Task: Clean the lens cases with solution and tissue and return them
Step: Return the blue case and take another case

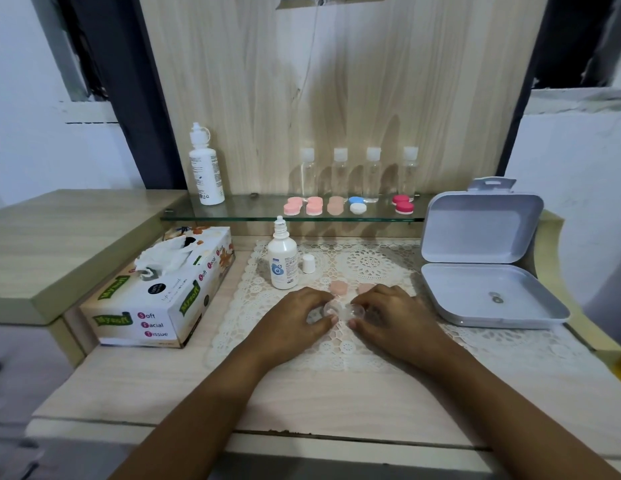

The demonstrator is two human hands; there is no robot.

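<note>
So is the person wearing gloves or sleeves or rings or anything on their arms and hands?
No. The bare left hand and bare right hand have no gloves, and I can see no rings. The left forearm and right forearm are bare too: no sleeves, watch or bracelet in view.

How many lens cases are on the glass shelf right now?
5, left to right along the glass shelf: pink case, second pink case, peach case, blue-and-white case, red case. None seems hidden. Off it, left hand and right hand hold a clear case.
</note>
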